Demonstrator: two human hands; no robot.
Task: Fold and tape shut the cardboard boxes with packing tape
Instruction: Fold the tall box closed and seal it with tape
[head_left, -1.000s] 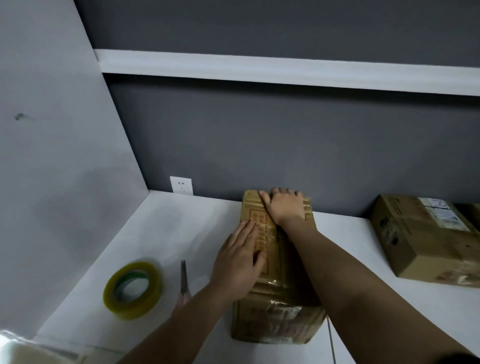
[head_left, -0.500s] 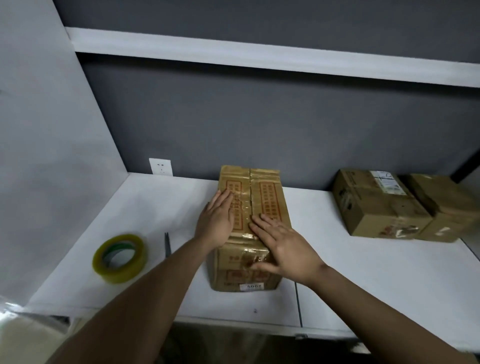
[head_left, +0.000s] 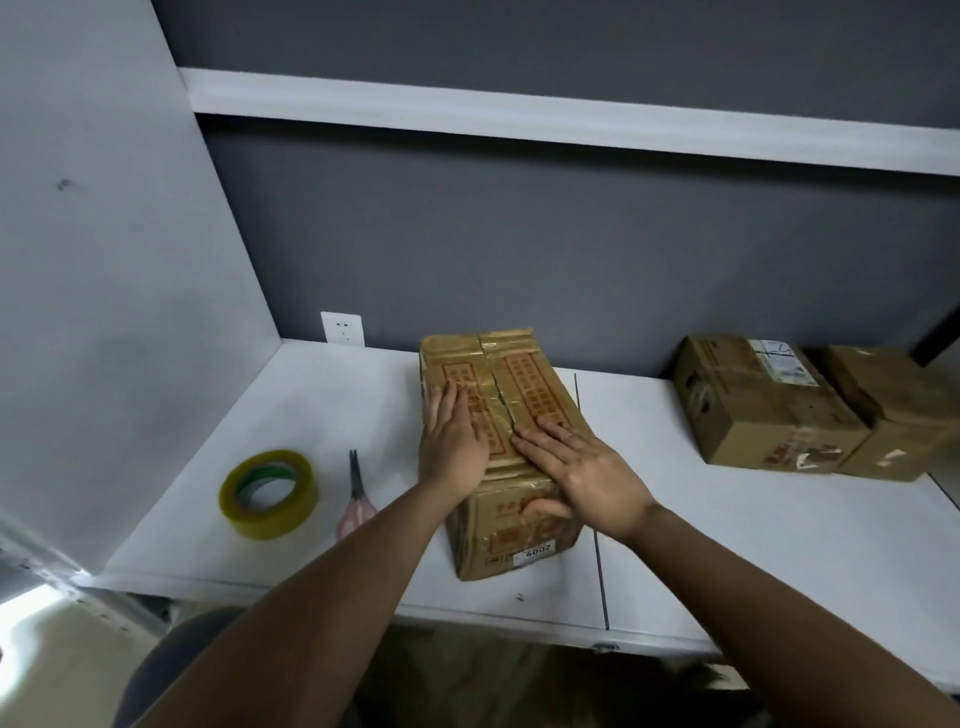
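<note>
Both forearms are bare from the elbow down, with no sleeve, cuff, watch or band on either wrist. The left hand (head_left: 453, 451) and right hand (head_left: 587, 475) wear no gloves or rings, and the fingers (head_left: 537, 441) have short, plain nails. Under the left forearm, a dark grey rounded shape shows, perhaps clothing; too blurred to tell.

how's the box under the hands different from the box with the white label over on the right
The box under the hands stands with a short end toward the person; the labelled box sits at an angle. The first has red printed grids on top, the second a white label. Both hands, left hand and right hand, press the first; nothing touches the second. Both are brown cardboard with flaps down.
</note>
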